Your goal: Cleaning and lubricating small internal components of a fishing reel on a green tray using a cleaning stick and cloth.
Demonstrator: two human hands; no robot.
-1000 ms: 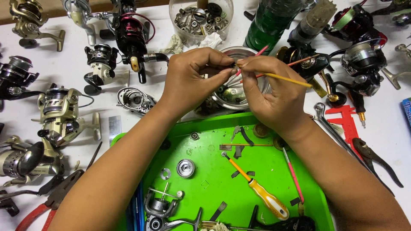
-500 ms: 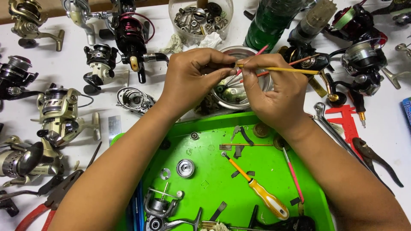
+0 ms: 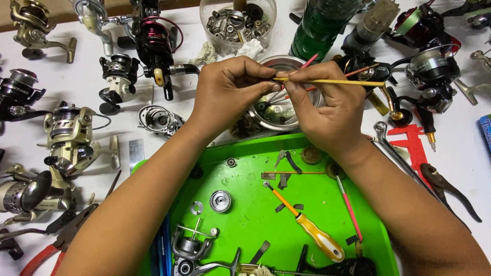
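Observation:
My left hand (image 3: 227, 92) pinches a small part at its fingertips, too small and hidden to tell what it is. My right hand (image 3: 327, 110) holds a thin yellow brush (image 3: 342, 82) level, its tip meeting the left fingertips. Both hands hover above a round metal bowl (image 3: 279, 115) that holds red-handled brushes (image 3: 309, 61). In front of the hands lies a green tray (image 3: 255, 214) with an orange-handled screwdriver (image 3: 307, 225), a small silver spool (image 3: 221, 201) and a pink-handled tool (image 3: 350, 209).
Several fishing reels (image 3: 71, 135) lie around the white table (image 3: 87, 82). A clear tub of metal parts (image 3: 238, 23) and a green bottle (image 3: 319, 25) stand behind the bowl. Pliers (image 3: 447, 191), a red caliper (image 3: 414, 145) and a wrench (image 3: 388, 145) lie at the right.
The yellow brush has swung from pointing down-right to level, and its tip has slid left toward the left fingertips. Both hands stay above the bowl.

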